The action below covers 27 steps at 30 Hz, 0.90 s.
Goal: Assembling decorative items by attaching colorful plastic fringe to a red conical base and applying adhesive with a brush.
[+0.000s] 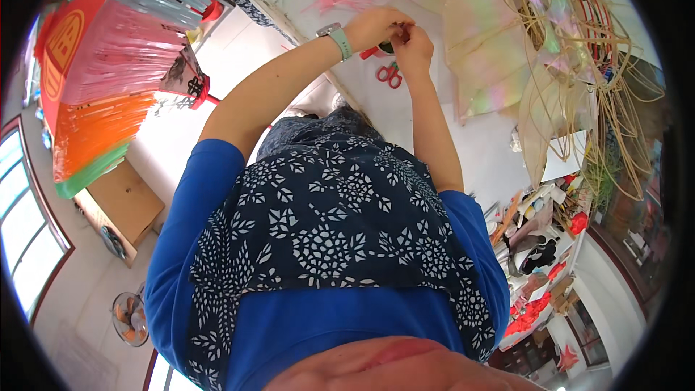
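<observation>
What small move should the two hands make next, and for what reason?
Perhaps the left hand should hold steady while the right hand makes one small adjustment: they meet, finger to finger, above the white table, though anything between them is too small to tell. The red-handled scissors lie nearby, untouched.

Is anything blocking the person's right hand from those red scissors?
Nothing visible does. The scissors lie on the white table, just left of the right hand. The left hand meets the right at the fingertips, beyond the scissors, not between.
</observation>
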Available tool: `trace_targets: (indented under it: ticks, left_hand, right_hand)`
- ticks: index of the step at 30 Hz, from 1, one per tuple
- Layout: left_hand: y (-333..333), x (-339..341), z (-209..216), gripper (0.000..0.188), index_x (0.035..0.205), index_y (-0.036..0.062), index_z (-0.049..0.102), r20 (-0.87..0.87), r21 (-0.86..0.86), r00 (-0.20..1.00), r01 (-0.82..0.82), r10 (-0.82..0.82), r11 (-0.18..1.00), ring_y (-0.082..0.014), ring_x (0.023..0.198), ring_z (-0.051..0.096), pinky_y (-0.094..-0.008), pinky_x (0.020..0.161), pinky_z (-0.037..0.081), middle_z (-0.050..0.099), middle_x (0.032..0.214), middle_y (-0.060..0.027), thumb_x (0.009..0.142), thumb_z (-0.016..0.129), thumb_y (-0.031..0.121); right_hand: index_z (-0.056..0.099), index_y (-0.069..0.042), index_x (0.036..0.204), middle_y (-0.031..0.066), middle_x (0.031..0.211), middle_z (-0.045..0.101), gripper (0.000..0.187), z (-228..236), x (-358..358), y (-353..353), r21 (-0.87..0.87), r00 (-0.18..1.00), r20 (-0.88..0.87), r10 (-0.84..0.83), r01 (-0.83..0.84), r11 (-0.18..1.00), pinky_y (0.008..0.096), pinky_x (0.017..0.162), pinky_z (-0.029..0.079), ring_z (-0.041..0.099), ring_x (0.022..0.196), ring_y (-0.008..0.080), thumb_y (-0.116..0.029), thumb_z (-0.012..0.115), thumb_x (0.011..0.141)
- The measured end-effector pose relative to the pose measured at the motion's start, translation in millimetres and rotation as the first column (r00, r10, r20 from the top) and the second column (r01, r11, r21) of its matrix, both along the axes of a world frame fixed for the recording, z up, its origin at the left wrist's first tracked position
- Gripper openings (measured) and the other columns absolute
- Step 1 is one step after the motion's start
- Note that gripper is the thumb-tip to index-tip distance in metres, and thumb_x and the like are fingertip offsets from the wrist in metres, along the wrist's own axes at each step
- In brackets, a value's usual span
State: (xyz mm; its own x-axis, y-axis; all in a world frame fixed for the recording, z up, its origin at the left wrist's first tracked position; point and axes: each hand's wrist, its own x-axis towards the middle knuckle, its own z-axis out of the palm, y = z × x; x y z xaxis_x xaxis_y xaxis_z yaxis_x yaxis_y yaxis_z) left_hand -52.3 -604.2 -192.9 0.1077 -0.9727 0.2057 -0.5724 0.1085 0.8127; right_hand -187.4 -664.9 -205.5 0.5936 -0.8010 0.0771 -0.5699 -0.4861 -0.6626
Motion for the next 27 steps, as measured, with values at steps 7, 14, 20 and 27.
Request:
trace_targets:
  ticks: [7,14,20,27]
  left_hand:
    - [-19,7,6,0.020,0.096,0.0091,0.067,0.272,0.059,0.951,-0.166,0.144,0.984,-0.0258,0.076,0.063,-0.0344,0.070,0.050,0.067,0.085,-0.0072,0.083,0.058,0.020]
    - [-26,7,11,0.026,0.108,0.0073,0.062,-0.048,0.117,0.992,-0.112,0.119,0.987,-0.0234,0.082,0.065,-0.0325,0.073,0.050,0.066,0.094,-0.0126,0.084,0.057,0.016]
    - [47,10,-50,0.034,0.105,0.0021,0.059,0.103,0.406,0.967,-0.253,0.232,0.878,-0.0192,0.084,0.061,-0.0322,0.074,0.050,0.061,0.102,-0.0103,0.085,0.059,0.029]
    - [63,-23,-50,0.040,0.100,0.0009,0.058,-0.579,0.705,0.653,0.100,0.489,0.702,-0.0148,0.087,0.058,-0.0265,0.078,0.048,0.059,0.093,-0.0057,0.091,0.052,0.040]
  right_hand:
    - [0.064,-0.001,0.086,0.0139,0.070,0.063,0.025,36,-16,5,0.229,1.000,0.016,-0.001,-0.003,0.973,0.0391,0.063,0.047,0.060,0.067,0.0307,-0.027,0.062,0.082]
    - [0.066,-0.003,0.087,0.0096,0.064,0.061,0.026,-3,-21,7,0.064,0.981,0.191,-0.038,0.026,0.998,0.0332,0.056,0.045,0.057,0.057,0.0217,-0.028,0.060,0.085]
    - [0.067,-0.001,0.088,0.0048,0.059,0.059,0.027,-11,-27,12,0.098,0.959,0.277,-0.064,0.038,0.994,0.0263,0.049,0.043,0.055,0.052,0.0103,-0.028,0.061,0.086]
    - [0.061,-0.001,0.089,0.0021,0.059,0.054,0.023,5,-28,16,0.702,0.829,0.423,-0.366,-0.045,0.710,0.0237,0.051,0.044,0.053,0.052,0.0101,-0.023,0.057,0.090]
